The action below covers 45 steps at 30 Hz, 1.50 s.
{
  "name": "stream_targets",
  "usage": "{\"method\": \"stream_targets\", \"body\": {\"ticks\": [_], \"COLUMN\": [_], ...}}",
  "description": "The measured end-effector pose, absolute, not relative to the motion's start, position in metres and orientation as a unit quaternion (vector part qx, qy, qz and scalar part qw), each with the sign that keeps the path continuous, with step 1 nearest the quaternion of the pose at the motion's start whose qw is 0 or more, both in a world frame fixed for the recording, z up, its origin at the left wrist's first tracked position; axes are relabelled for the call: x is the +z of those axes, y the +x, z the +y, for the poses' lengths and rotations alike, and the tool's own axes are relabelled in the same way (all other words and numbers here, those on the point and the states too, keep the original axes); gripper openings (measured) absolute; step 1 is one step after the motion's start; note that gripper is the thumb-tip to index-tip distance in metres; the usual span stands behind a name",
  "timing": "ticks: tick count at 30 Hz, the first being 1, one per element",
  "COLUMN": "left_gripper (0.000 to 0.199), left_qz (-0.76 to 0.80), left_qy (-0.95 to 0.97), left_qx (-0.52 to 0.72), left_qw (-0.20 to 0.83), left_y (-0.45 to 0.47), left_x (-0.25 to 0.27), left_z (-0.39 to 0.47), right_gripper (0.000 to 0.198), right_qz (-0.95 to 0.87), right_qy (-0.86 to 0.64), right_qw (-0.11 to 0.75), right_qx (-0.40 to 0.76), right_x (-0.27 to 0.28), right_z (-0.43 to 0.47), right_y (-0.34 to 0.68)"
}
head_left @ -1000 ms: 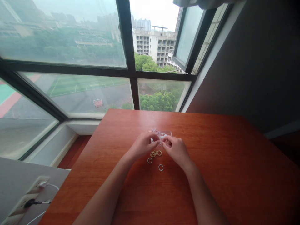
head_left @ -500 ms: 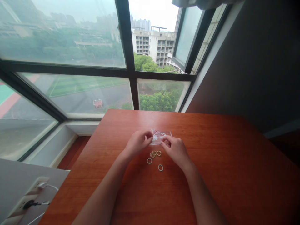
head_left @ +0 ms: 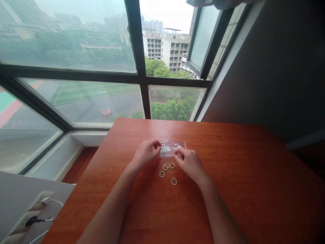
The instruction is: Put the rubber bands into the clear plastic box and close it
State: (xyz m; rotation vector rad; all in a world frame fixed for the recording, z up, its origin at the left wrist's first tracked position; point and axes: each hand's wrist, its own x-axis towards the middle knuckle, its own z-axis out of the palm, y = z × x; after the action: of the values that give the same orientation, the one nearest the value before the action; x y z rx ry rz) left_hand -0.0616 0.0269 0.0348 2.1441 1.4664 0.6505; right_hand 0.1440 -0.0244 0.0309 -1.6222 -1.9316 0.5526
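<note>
A small clear plastic box lies flat on the table between my hands. Pale rings show in its left part, and a pinkish-red coiled piece is at its back. My left hand is closed, thumb and fingertips together at the box's left edge; whatever they hold is too small to make out. At the front right of the box, my right hand has its fingers pinched on the edge. Several pale rings lie on the wood in front of it, one ring nearest me.
The reddish-brown wooden table reaches to the windows at the back. A dark window frame rises behind its far edge. Low on the left wall, plugs and cables sit in a socket panel. A dark wall stands at the right.
My left hand has shifted a little to the left, off the box's left part, and the rings inside now show. My right hand and the rings on the table stay in place.
</note>
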Motion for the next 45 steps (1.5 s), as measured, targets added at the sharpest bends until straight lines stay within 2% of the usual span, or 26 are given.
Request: {"method": "stream_targets", "body": {"ticks": [7, 15, 19, 33, 39, 45], "left_gripper": [0.017, 0.015, 0.015, 0.014, 0.016, 0.020], "left_qz": [0.537, 0.541, 0.535, 0.527, 0.507, 0.468], "left_qy": [0.773, 0.774, 0.777, 0.779, 0.780, 0.781], "left_qx": [0.252, 0.247, 0.249, 0.253, 0.270, 0.258], "left_qw": [0.222, 0.219, 0.220, 0.227, 0.249, 0.324], "left_y": [-0.061, -0.059, -0.059, -0.058, -0.055, -0.047], "left_x": [0.037, 0.043, 0.044, 0.043, 0.042, 0.046], "left_z": [0.027, 0.025, 0.024, 0.024, 0.023, 0.017], "right_gripper": [0.012, 0.016, 0.014, 0.013, 0.011, 0.013], "right_qz": [-0.796, -0.845, -0.844, -0.831, -0.775, -0.722], "right_qy": [-0.506, -0.497, -0.505, -0.524, -0.581, -0.618], "right_qw": [0.212, 0.078, 0.057, 0.062, 0.165, 0.263], "right_qx": [0.257, 0.182, 0.170, 0.175, 0.184, 0.165], "right_x": [0.034, 0.030, 0.029, 0.030, 0.035, 0.032], "right_z": [-0.036, -0.042, -0.040, -0.039, -0.033, -0.026], "right_y": [0.125, 0.109, 0.109, 0.108, 0.121, 0.135]}}
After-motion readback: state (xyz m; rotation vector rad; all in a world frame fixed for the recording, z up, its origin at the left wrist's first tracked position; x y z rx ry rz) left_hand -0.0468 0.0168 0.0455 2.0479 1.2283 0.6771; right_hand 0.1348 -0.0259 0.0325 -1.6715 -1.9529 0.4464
